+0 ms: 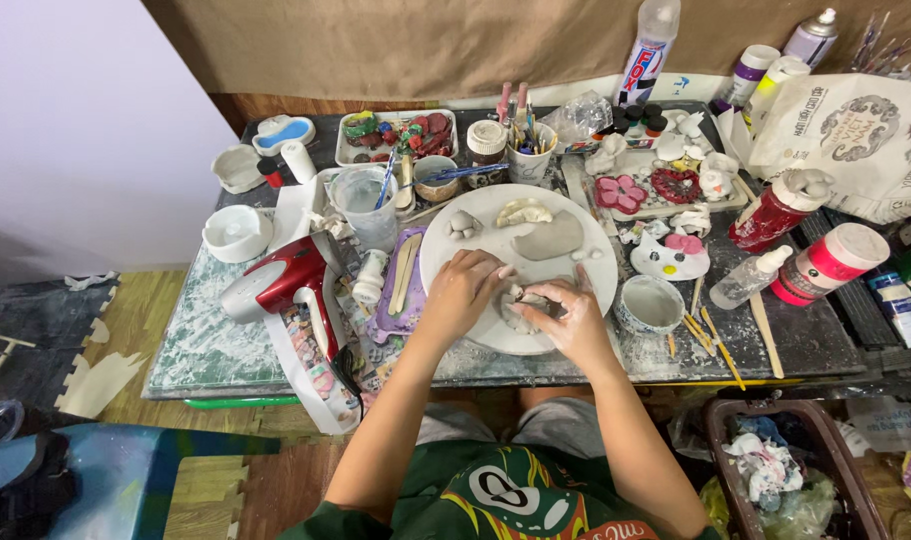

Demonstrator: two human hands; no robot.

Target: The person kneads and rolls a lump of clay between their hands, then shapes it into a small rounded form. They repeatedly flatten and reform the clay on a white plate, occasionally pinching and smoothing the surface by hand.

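Both hands work a small lump of grey clay (pixel 521 305) on a round white board (pixel 451 235) at the table's middle. My left hand (pixel 464 290) curls over the lump's left side, its fingers pressing on it. From the right, my right hand (pixel 573 320) pinches the same lump with thumb and fingers. Farther back on the board lie a flat grey clay slab (pixel 549 238), a pale ridged clay piece (pixel 524 211) and a small paw-like clay piece (pixel 464 223).
A red hair dryer (pixel 288 280) lies left of the board, a clear water cup (pixel 363 200) behind it. A small patterned bowl (pixel 650 303), wooden tools (pixel 716 340), paint bottles (pixel 784 205) and painted clay figures (pixel 671 255) crowd the right. A basket (pixel 786 470) stands on the floor.
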